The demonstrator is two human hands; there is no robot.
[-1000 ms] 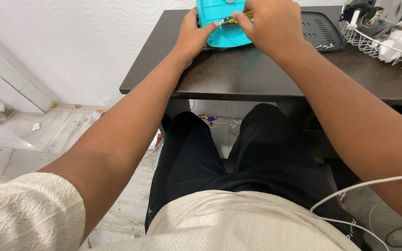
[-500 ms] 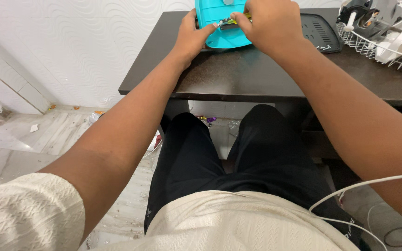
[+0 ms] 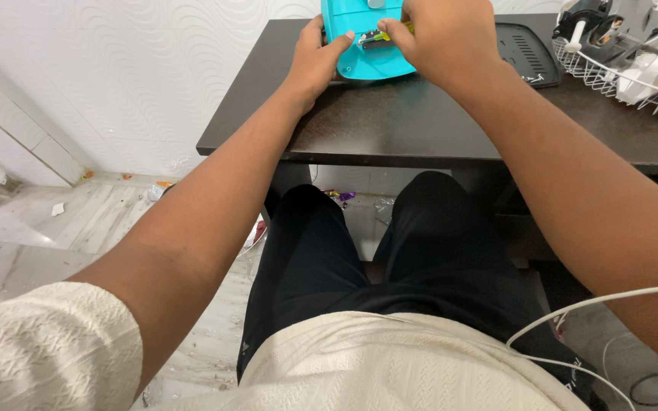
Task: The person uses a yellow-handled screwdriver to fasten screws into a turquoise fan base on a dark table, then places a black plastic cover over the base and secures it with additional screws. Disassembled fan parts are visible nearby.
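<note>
A turquoise plastic housing (image 3: 365,47) with a rounded near edge lies at the far middle of the dark counter (image 3: 390,122), partly cut off by the top of the view. The left hand (image 3: 315,62) presses on its left side, fingers closed against it. The right hand (image 3: 443,38) pinches a small yellow-green tool (image 3: 381,35) onto it. A black vented panel (image 3: 523,49) lies just right; a white wire basket (image 3: 611,72) fills the far right corner. Bare counter runs near, up to its front edge.
</note>
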